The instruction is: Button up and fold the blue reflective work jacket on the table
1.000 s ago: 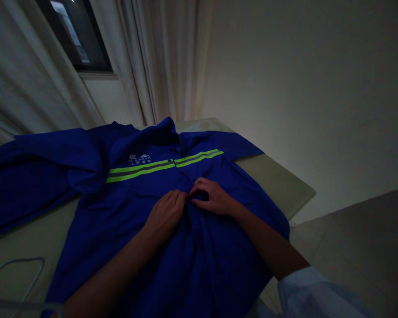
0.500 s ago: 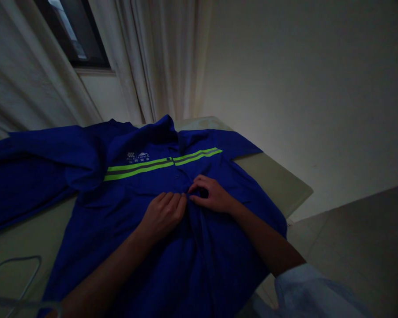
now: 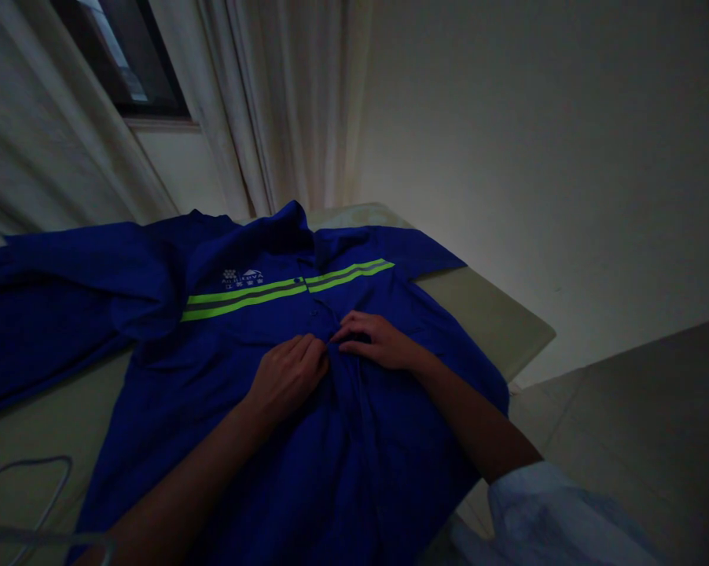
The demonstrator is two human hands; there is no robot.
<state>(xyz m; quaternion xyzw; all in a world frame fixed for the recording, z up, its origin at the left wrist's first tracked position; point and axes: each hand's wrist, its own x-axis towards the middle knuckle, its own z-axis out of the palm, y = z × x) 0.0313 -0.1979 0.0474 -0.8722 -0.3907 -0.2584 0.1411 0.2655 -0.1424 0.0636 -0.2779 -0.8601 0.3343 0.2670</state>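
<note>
**Q:** What do we enter for the bench?

**A:** One blue shirt (image 3: 390, 464), front up on the bench (image 3: 484, 322), collar away from us, hem toward us. One green reflective stripe (image 3: 242, 296) across the chest. One sleeve (image 3: 53, 314) lying bunched at the left of view.

**Q:** And our hands?

**A:** Left grip (image 3: 287, 376) clenched on the edge of the placket (image 3: 354, 424), fingers curled into the cloth. Right grip (image 3: 369, 339) pinched at the same edge, just beside the left. Whether a button sits between them, we cannot tell; the fingers hide it.

**Q:** What stands done, and what stands open?

**A:** Above our grips, the front edges meet and two buttons (image 3: 314, 312) show in line, apparently fastened. Below our grips, the placket runs on to the hem in shadow; we make out no buttons there and cannot tell their state.

**Q:** Anything else on the list?

**A:** One pale wire (image 3: 24, 495) at lower left, one white cuff (image 3: 543, 511) on our right arm.
</note>
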